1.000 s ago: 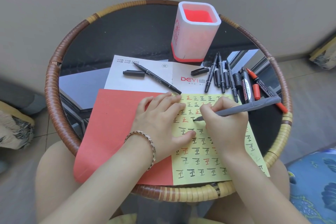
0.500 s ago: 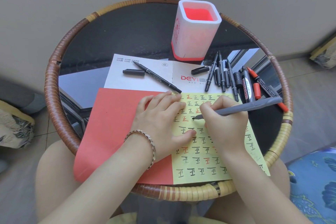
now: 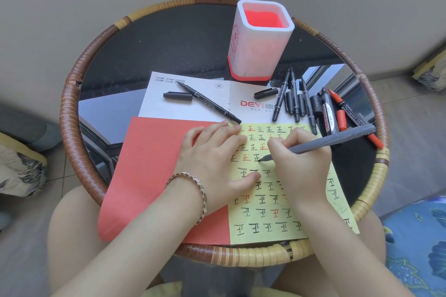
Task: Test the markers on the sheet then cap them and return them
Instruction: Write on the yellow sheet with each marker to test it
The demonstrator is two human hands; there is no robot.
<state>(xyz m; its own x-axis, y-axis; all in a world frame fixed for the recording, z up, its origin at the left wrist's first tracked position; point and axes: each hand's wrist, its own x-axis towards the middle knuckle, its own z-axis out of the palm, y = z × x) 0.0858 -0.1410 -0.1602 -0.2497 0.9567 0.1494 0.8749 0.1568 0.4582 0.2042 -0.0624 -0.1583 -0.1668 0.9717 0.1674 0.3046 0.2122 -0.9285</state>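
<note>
Right hand, my grip clenched on the grey marker, tip on the yellow sheet. Left hand, grip released, presses flat on that sheet at the near edge of the worktop.

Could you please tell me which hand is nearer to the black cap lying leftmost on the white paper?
The left. The left hand presses the yellow sheet, nearer the person than the cap; the right hand, gripping the grey marker, is farther right.
</note>
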